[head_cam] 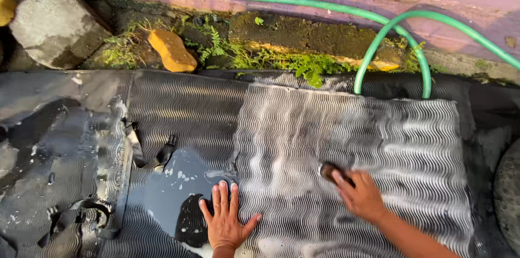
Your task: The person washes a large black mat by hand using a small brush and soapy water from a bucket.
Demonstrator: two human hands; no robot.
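R fingers (342,180) grip brush (329,170) | L hand (225,220) flat on soapy mat (346,133) | hose (390,36)

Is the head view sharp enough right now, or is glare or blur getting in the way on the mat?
Head view: the right hand and the dark brush it holds are motion-blurred; the left hand, flat on the ribbed mat, is sharp. Wet patches at left glare; the hose and wall are evenly daylit.

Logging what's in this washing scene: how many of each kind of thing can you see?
Hands: 2, left hand, right hand
Brush: 1
Ribbed black mat: 1
Green hose: 1
Orange stone: 1
Grey block: 1
Total: 7
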